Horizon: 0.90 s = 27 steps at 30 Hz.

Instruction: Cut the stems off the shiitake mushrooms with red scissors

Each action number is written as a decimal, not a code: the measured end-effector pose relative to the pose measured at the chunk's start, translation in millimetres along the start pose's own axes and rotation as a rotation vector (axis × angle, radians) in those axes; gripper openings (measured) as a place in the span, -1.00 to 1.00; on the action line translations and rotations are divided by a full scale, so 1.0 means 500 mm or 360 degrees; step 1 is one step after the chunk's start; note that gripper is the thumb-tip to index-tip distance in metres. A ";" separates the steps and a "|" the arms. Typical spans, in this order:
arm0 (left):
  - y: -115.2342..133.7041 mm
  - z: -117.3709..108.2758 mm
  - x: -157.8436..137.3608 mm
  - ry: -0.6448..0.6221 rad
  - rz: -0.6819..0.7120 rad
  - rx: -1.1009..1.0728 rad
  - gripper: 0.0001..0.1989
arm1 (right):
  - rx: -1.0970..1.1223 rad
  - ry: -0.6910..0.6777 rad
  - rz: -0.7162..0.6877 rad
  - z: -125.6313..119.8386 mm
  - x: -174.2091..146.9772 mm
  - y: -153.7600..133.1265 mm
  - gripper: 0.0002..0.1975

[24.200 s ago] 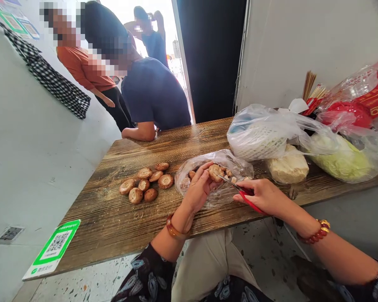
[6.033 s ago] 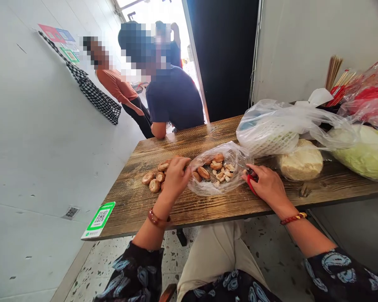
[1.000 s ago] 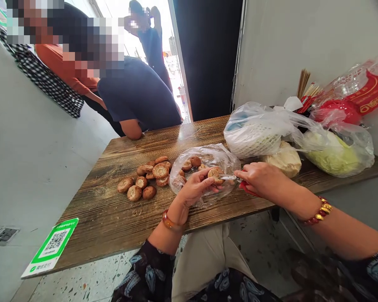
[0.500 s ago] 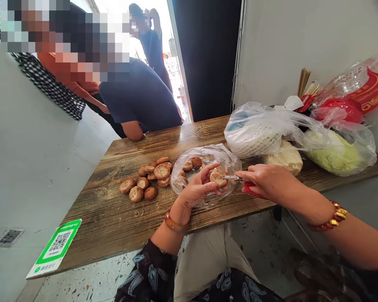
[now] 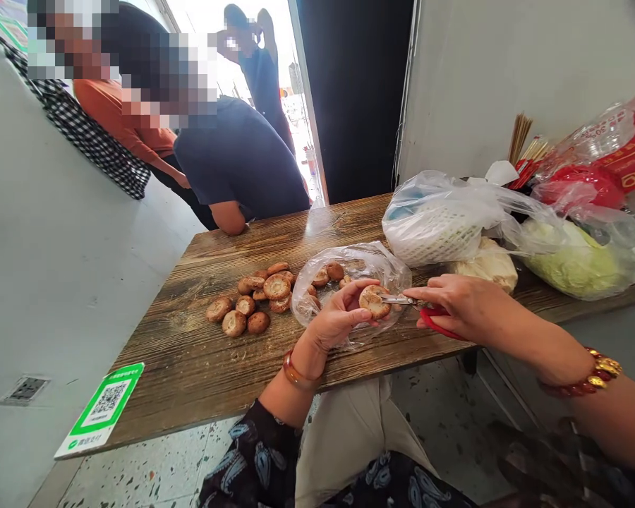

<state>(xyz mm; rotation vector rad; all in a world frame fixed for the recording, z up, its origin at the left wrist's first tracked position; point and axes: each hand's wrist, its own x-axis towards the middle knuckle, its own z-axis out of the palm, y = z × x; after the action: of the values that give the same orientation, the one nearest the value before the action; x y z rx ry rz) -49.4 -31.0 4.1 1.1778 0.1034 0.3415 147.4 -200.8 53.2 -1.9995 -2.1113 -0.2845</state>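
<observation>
the bench (image 5: 174, 353) is running its front edge beneath both forearms, while its left edge is slanting away toward a person in a dark blue shirt (image 5: 243, 166), whose elbow is resting at the far end. a broad stretch of wood is showing left of the mushroom pile (image 5: 245, 305). on the right, a cabbage (image 5: 571, 257), a netted bundle (image 5: 434, 233) and a tan block (image 5: 490, 267) are crowding together, the block lying just behind the right hand (image 5: 455, 307).

above the near side of a clear plastic bag (image 5: 396, 271), the left hand (image 5: 339, 317) is holding a brown mushroom (image 5: 375, 302), thumb and fingers pinching its rim. the right hand is gripping scissors (image 5: 434, 321), fingers wrapping the handles and the index finger stretching toward the metal blades (image 5: 399, 300); its thumb is partly hidden. the blade tips are touching the mushroom's pale underside.

the wood is showing coarse, dark grain. the round, matte caps are heaping just left of the bag, and others are sitting inside its crinkled film. the scissor handles are curving in smooth red; white mesh is wrapping the bundle under thin plastic. a flat qr-code card (image 5: 103, 406) with a green border is lying at the front left corner.
</observation>
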 end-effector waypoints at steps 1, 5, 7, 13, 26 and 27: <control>-0.001 0.001 0.000 0.0001 -0.0005 -0.0003 -0.41 | 0.0037 -0.0010 0.0000 0.003 -0.001 0.002 -0.63; -0.001 0.002 0.002 -0.0006 -0.0037 -0.0036 -0.39 | -0.0039 0.0057 -0.0030 0.005 -0.004 0.000 -0.65; 0.002 0.000 0.002 0.0013 -0.0038 -0.0056 -0.39 | -0.0196 0.0119 -0.0036 -0.004 -0.006 -0.003 -0.68; 0.011 -0.002 0.004 0.0126 0.0107 -0.0077 -0.40 | -0.0065 0.0080 0.0129 -0.039 -0.025 -0.004 -0.65; -0.023 -0.005 0.023 0.0356 0.0375 0.0374 -0.27 | 0.0136 -0.0205 0.0348 -0.002 0.004 -0.063 -0.65; -0.026 -0.006 0.024 0.0366 0.0395 0.0416 -0.26 | 0.0142 -0.0211 0.0358 0.000 0.006 -0.064 -0.64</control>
<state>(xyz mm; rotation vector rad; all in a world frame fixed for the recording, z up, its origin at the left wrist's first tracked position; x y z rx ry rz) -36.1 -29.0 -7.6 1.4106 0.2080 0.6986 115.4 -199.8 54.2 -2.2312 -1.9091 -0.0199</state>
